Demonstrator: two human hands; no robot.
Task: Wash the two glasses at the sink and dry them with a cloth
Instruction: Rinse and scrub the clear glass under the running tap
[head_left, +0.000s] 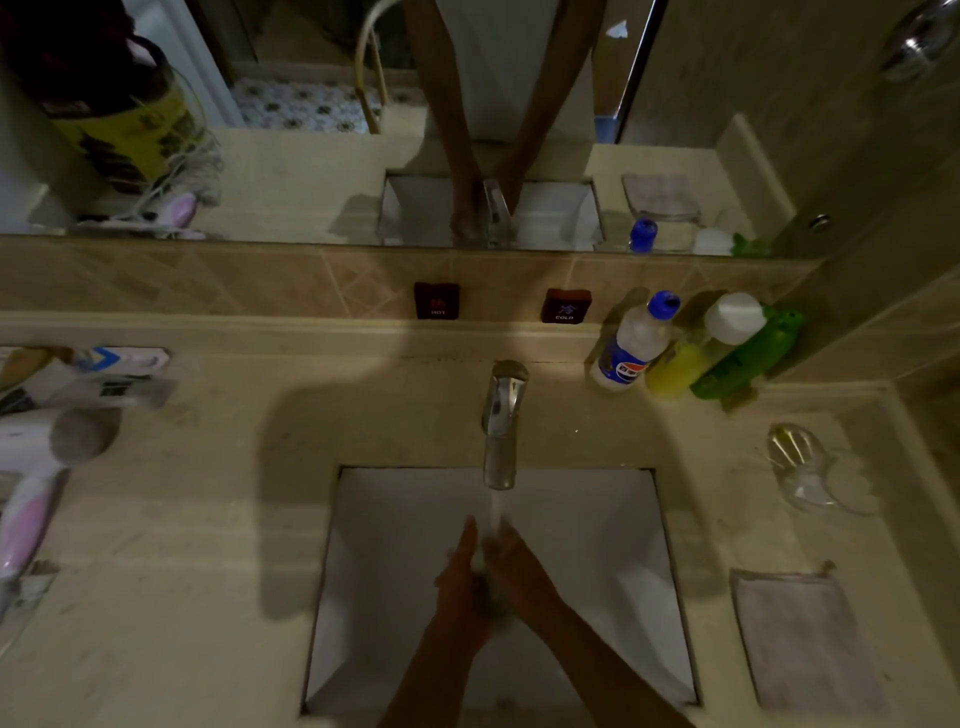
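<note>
Water runs from the chrome tap into the white square sink. My left hand and my right hand meet under the stream, pressed around a small clear glass that is mostly hidden and hard to make out in the dim light. A second clear glass lies on its side on the counter right of the sink. A pale folded cloth lies flat on the counter at the near right.
A bottle with a blue cap, a yellow bottle and a green bottle stand at the back right. A white and pink hair dryer lies on the left counter. A mirror covers the wall behind.
</note>
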